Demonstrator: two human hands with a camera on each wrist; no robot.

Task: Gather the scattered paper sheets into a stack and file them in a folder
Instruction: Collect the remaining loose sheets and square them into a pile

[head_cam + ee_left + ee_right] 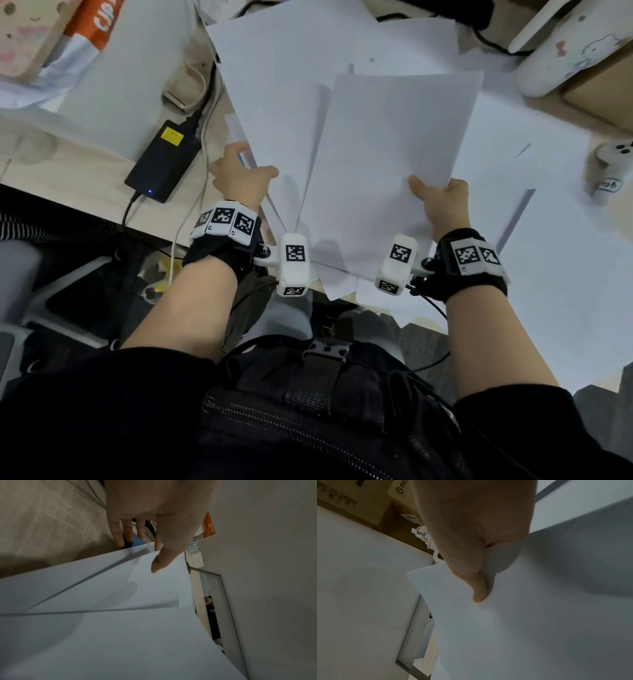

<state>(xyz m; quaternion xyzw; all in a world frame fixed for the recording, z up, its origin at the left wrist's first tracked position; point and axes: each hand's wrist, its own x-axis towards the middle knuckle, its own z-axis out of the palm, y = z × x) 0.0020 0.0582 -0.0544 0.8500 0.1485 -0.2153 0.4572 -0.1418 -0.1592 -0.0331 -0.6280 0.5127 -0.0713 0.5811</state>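
Both hands [442, 202] pinch paper sheets [387, 164] (long axis pointing away).

An office or study desk is suggested. A pale wooden desk [85, 171] is strewn with loose white paper sheets [387, 144]. A black power adapter [163, 161] with cables is seen at the left, cardboard boxes [603, 85] at the far right, and a white game controller [615, 156] at the right edge. An office chair base [51, 308] is seen below left.
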